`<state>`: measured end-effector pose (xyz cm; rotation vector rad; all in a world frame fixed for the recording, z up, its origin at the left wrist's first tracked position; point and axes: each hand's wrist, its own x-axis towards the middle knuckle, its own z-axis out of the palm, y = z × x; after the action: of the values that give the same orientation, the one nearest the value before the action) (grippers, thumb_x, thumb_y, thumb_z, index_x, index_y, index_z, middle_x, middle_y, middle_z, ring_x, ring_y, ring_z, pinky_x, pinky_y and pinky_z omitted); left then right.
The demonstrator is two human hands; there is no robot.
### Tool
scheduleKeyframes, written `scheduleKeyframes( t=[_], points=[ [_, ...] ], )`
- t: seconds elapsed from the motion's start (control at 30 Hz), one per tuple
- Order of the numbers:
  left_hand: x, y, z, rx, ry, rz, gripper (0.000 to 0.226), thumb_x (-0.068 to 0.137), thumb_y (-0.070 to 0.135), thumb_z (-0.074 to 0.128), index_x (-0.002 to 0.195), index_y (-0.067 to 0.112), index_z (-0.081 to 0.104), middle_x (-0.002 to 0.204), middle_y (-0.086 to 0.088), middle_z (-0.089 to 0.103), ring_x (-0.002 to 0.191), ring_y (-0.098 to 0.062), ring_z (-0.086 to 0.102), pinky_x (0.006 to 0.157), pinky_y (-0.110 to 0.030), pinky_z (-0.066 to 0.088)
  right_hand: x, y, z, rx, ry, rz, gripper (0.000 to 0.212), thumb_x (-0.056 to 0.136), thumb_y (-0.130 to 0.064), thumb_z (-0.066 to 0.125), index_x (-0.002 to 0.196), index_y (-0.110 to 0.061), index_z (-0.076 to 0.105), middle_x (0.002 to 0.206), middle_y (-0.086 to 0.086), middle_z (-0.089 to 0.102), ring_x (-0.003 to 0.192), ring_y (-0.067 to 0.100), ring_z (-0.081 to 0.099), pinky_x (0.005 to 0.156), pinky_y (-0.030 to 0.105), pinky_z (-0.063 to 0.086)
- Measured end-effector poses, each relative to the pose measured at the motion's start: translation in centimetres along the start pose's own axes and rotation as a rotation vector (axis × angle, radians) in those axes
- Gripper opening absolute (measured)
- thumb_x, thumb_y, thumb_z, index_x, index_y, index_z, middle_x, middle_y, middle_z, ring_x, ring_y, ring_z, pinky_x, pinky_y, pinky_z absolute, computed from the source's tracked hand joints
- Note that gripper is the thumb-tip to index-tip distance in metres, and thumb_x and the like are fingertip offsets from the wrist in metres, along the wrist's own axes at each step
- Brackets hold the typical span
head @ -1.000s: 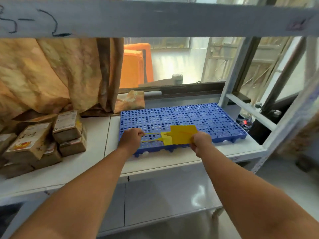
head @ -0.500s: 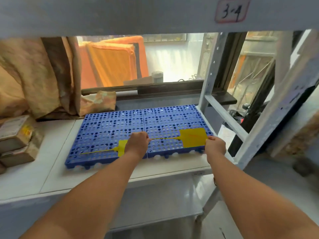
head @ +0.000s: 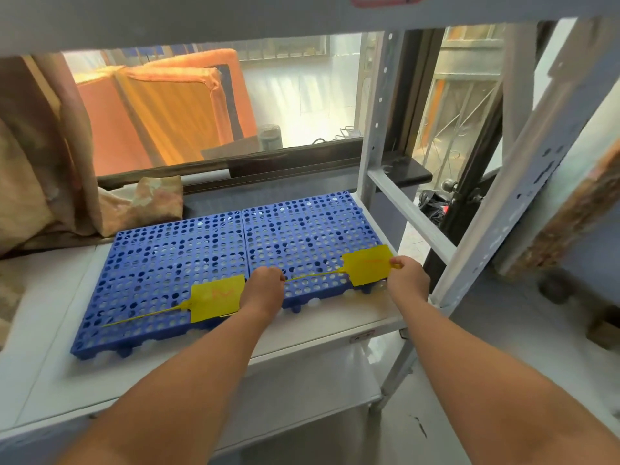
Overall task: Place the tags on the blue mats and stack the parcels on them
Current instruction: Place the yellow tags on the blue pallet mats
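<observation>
Two blue perforated mats lie side by side on the white shelf, the left mat (head: 161, 260) and the right mat (head: 308, 229). One yellow tag (head: 214, 297) with a long thin tail lies on the left mat's front right part. My left hand (head: 263, 290) is curled at that tag's right edge and holds it. A second yellow tag (head: 367, 265) lies on the right mat's front right corner. My right hand (head: 407, 280) pinches its right edge. No parcels are in view.
A white shelf (head: 50, 330) carries the mats, with a lower shelf (head: 318, 391) beneath. A grey upright post (head: 372, 122) and slanted braces stand at the right. Crumpled brown cloth (head: 141, 203) lies behind the left mat. An upper shelf beam (head: 201, 15) hangs overhead.
The view has shifted right and the parcels have left the frame. The two tags, held together a second ago, now lie apart, one on each mat.
</observation>
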<state>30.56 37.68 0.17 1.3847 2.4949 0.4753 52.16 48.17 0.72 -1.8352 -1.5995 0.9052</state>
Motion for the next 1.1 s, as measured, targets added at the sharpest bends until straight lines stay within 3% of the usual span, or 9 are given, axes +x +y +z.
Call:
scheduleKeyframes(
  t=[0.2,0.4,0.67,0.83,0.9,0.97,1.1],
  points=[
    [1.0,0.2,0.6,0.062,-0.010,-0.016,0.026,0.097,0.007,0.044,0.106,0.005,0.069,0.105,-0.013,0.069,0.093,-0.025,0.065,0.073,-0.031,0.051,0.7,0.1,0.2,-0.186,-0.098,-0.057,0.047,0.092,-0.005,0.037,0.133,-0.021,0.054,0.130,0.019,0.052,0.124,0.034,0.041,0.099,0.038,0.040],
    [0.2,0.2,1.2,0.289,0.005,0.056,0.028,0.099,0.010,0.043,0.120,0.014,0.060,0.118,-0.008,0.059,0.107,-0.025,0.057,0.081,-0.035,0.051,-0.2,1.1,1.0,-0.555,-0.107,-0.278,0.033,0.092,-0.012,0.040,0.122,-0.010,0.054,0.129,0.011,0.051,0.116,0.031,0.046,0.089,0.037,0.042],
    [-0.6,0.2,1.2,0.109,-0.028,0.112,0.036,0.098,0.005,0.042,0.133,0.012,0.048,0.123,-0.009,0.047,0.105,-0.026,0.054,0.082,-0.032,0.048,-0.3,1.1,1.1,-0.620,-0.112,-0.285,0.030,0.094,-0.019,0.040,0.120,-0.009,0.051,0.132,0.011,0.046,0.115,0.030,0.045,0.092,0.037,0.041],
    [-1.6,0.1,1.1,0.148,-0.049,0.175,0.042,0.098,0.013,0.040,0.140,0.016,0.041,0.129,-0.007,0.046,0.118,-0.024,0.045,0.095,-0.031,0.044,-0.8,0.3,1.1,-0.500,-0.043,-0.339,0.041,0.094,-0.024,0.044,0.135,-0.016,0.043,0.139,0.016,0.037,0.124,0.033,0.037,0.100,0.041,0.038],
    [-2.1,-0.2,0.3,0.190,-0.004,0.156,0.047,0.096,0.008,0.038,0.142,0.018,0.037,0.133,-0.006,0.045,0.122,-0.023,0.042,0.096,-0.032,0.044,-0.9,-1.5,2.2,-0.424,-0.001,-0.456,0.040,0.093,-0.021,0.046,0.133,-0.014,0.049,0.132,0.015,0.047,0.120,0.032,0.042,0.099,0.040,0.038],
    [-2.3,-1.0,-1.1,0.236,0.048,0.096,0.047,0.095,0.007,0.039,0.140,0.017,0.039,0.134,-0.006,0.046,0.124,-0.024,0.041,0.093,-0.034,0.045,-1.5,-3.9,3.7,-0.409,-0.028,-0.598,0.031,0.093,-0.018,0.045,0.118,-0.010,0.062,0.117,0.014,0.060,0.109,0.029,0.050,0.096,0.037,0.038],
    [-3.3,-4.7,-4.3,0.280,0.102,-0.022,0.046,0.094,0.007,0.038,0.140,0.014,0.042,0.140,-0.009,0.044,0.131,-0.026,0.036,0.096,-0.037,0.043,-4.9,-8.3,7.7,-0.381,-0.240,-0.823,0.028,0.095,-0.015,0.043,0.097,-0.002,0.067,0.094,0.015,0.066,0.087,0.025,0.056,0.076,0.036,0.049]
  ],
)
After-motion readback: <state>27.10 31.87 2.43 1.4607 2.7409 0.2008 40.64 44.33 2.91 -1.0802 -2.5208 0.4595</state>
